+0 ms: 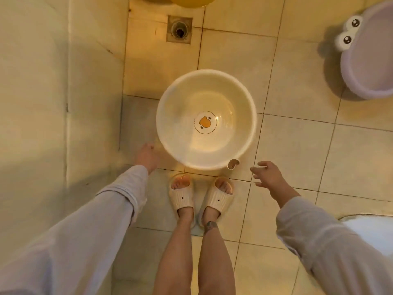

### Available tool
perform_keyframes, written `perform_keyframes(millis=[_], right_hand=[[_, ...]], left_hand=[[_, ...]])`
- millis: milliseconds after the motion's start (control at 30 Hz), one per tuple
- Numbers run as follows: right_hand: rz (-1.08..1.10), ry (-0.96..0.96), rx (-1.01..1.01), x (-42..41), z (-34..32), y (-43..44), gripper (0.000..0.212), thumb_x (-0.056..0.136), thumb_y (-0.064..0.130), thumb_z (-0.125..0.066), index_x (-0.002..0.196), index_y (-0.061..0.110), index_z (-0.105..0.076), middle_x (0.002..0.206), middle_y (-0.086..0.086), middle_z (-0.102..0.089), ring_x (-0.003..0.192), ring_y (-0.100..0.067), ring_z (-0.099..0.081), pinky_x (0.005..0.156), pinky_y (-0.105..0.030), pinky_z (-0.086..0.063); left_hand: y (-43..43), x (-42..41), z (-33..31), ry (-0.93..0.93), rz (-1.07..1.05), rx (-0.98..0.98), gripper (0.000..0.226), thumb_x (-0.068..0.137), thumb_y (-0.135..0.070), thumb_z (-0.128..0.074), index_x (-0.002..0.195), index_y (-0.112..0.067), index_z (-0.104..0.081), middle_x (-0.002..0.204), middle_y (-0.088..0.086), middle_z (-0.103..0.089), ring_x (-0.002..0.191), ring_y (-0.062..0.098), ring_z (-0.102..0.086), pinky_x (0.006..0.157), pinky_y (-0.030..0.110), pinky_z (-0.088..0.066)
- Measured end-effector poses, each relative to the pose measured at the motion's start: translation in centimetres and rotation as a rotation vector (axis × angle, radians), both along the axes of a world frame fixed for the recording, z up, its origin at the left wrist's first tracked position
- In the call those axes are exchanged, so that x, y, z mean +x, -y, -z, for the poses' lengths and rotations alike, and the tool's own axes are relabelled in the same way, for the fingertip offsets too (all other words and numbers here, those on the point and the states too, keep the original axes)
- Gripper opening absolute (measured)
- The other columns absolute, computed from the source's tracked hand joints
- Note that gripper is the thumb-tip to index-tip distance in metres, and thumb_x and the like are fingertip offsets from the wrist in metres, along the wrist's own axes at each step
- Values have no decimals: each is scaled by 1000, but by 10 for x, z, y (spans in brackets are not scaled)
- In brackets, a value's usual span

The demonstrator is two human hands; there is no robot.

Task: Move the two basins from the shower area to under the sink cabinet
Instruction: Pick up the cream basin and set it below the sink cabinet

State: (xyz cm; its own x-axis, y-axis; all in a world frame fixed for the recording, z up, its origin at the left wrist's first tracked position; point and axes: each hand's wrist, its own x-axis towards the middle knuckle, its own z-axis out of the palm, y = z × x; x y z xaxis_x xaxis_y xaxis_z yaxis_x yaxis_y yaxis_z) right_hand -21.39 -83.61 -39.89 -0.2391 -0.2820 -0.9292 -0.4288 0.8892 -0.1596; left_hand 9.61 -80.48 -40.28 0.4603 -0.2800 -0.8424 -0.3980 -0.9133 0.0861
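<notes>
A round cream basin (180, 107) with a duck face printed on its bottom sits on the tiled floor just in front of my feet. Its hanging tab (233, 163) sticks out at the near right rim. My left hand (146, 156) hovers by the basin's near left rim, fingers pointing down, holding nothing. My right hand (268, 175) is open with spread fingers, a little to the right of the tab, apart from the basin. A lilac basin (365, 67) with two cartoon eyes on its rim sits at the far right edge of the view.
A square floor drain (179, 29) lies beyond the cream basin. A yellow round object (191, 1) shows at the top edge. A tiled wall (53, 92) runs along the left. A white fixture (374, 233) is at the lower right. My feet wear cream slippers (202, 196).
</notes>
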Motion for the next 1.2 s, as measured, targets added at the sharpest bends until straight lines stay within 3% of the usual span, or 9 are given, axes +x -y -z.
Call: perform_keyframes(millis=[100,233,333,467,600,733,933,1067,1200], right_hand=[[17,-3,-27,8,79,14,67,83,21,-65,141,5,-34,128,-17,-55,117,-32,-54,99,-46,-47],[218,45,-78,12,153,19,54,82,15,-67,131,4,-45,125,-16,-57,108,-32,-59,88,-44,-52],[319,89,-115,12,172,15,42,81,8,-66,121,4,-53,110,-15,-61,94,-32,-61,79,-42,-53],[370,95,-111,7,157,4,43,80,4,-64,122,5,-52,108,-17,-61,95,-36,-61,81,-45,-53],[411,83,-82,0,100,-13,43,79,3,-65,120,6,-53,107,-18,-62,95,-37,-61,83,-49,-54],[435,108,-76,-6,9,-31,33,80,3,-63,112,8,-54,93,-12,-64,81,-30,-62,61,-35,-52],[422,92,-131,-11,-151,-56,27,79,2,-63,105,4,-57,85,-11,-64,75,-28,-62,67,-39,-56],[453,81,-200,-10,-256,-83,19,78,3,-63,96,7,-59,78,-7,-64,67,-21,-62,47,-24,-50],[473,81,-233,-14,-326,-109,22,77,1,-62,99,2,-59,79,-10,-63,67,-25,-61,51,-29,-49]], left_hand=[[6,-1,75,-37,-194,-17,55,86,-20,-55,136,-3,-39,137,19,-48,120,35,-50,101,40,-44],[6,-2,143,-202,-567,-47,55,83,-17,-63,134,-5,-44,134,17,-54,114,32,-55,90,43,-48],[2,-1,160,-215,-713,-110,49,84,-8,-61,130,-3,-48,132,20,-56,119,36,-55,95,47,-49],[-6,-2,135,-277,-738,-126,47,84,-8,-62,129,-4,-50,129,19,-58,103,31,-57,86,42,-49],[-13,-3,78,-324,-723,-116,46,83,-9,-63,128,-6,-51,128,18,-59,102,30,-57,84,40,-50],[-24,-7,-4,-307,-691,-133,49,83,-7,-63,130,-7,-50,127,17,-60,100,30,-58,77,37,-51],[-36,-12,-161,-253,-599,-123,47,82,-6,-61,128,-1,-52,127,23,-58,114,40,-57,83,39,-50],[-47,-9,-260,-252,-556,-131,49,82,-6,-62,129,1,-51,126,25,-59,100,37,-59,80,38,-49],[-61,-14,-333,-239,-583,-149,47,79,-1,-63,125,7,-53,97,21,-64,81,32,-59,69,40,-51]])
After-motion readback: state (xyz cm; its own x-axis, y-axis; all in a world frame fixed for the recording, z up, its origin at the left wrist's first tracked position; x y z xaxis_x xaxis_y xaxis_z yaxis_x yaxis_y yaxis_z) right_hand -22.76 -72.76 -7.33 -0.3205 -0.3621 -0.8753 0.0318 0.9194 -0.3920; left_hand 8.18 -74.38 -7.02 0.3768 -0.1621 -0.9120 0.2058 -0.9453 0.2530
